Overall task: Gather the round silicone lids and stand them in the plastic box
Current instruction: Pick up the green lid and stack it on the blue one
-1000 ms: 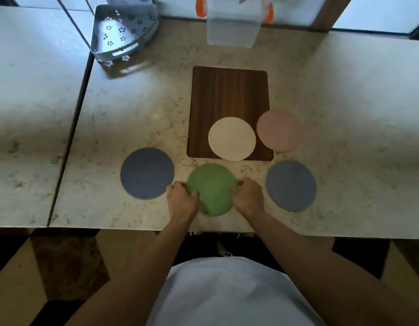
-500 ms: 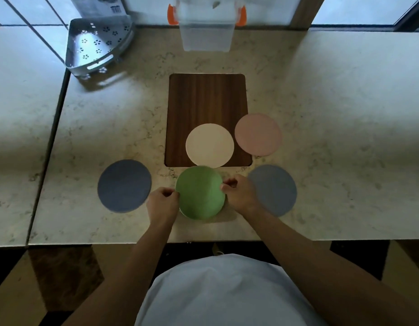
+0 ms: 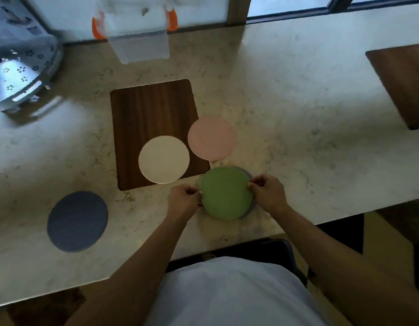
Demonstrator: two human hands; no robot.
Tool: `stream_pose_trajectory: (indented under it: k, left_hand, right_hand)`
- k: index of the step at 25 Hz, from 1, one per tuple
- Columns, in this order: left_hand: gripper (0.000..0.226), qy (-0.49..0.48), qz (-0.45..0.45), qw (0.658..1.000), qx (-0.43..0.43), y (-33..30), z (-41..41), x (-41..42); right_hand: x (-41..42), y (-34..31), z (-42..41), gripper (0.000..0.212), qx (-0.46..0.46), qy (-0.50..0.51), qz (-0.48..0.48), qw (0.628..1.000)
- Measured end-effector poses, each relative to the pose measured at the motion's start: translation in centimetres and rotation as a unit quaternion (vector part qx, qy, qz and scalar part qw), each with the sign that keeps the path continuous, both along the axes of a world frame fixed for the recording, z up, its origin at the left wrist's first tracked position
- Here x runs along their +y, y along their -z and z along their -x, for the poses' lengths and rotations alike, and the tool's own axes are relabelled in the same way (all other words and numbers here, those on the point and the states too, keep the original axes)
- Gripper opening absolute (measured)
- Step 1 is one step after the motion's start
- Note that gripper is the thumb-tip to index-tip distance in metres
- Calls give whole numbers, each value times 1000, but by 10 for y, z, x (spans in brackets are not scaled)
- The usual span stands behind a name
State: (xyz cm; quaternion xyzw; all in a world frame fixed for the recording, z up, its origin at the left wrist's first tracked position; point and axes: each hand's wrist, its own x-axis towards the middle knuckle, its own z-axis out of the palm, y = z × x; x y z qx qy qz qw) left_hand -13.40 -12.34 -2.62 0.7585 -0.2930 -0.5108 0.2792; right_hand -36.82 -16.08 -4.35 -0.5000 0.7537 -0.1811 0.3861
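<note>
A green lid (image 3: pixel 226 193) lies over a blue-grey lid (image 3: pixel 248 174), of which only a thin rim shows at the right. My left hand (image 3: pixel 183 200) pinches the green lid's left edge and my right hand (image 3: pixel 268 192) pinches its right edge. A cream lid (image 3: pixel 164 159) rests on the wooden board (image 3: pixel 147 109). A pink lid (image 3: pixel 211 137) lies beside the board's right edge. Another blue-grey lid (image 3: pixel 77 221) sits alone at the near left. The clear plastic box (image 3: pixel 139 36) with orange clips stands at the counter's back.
A perforated metal corner rack (image 3: pixel 20 74) stands at the back left. A second wooden board (image 3: pixel 406 83) lies at the far right. The counter's front edge (image 3: pixel 344 215) runs just behind my forearms.
Both hands have lifted the green lid and carried it to the right, so it now covers the right blue-grey lid. The view has shifted as my head moved.
</note>
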Motion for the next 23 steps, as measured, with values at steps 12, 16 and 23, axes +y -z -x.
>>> stream_pose_trajectory:
  k: [12, 16, 23]
  left_hand:
    - [8, 55, 0, 997, -53, 1, 22, -9]
    - [7, 59, -18, 996, -62, 6, 24, -9]
    - [11, 139, 15, 969, -205, 7, 32, -7]
  right_hand:
    - [-8, 11, 16, 11, 24, 8, 6, 1000]
    - [-7, 11, 14, 9, 37, 8, 6, 999]
    - [-5, 10, 4, 9, 89, 13, 20, 996]
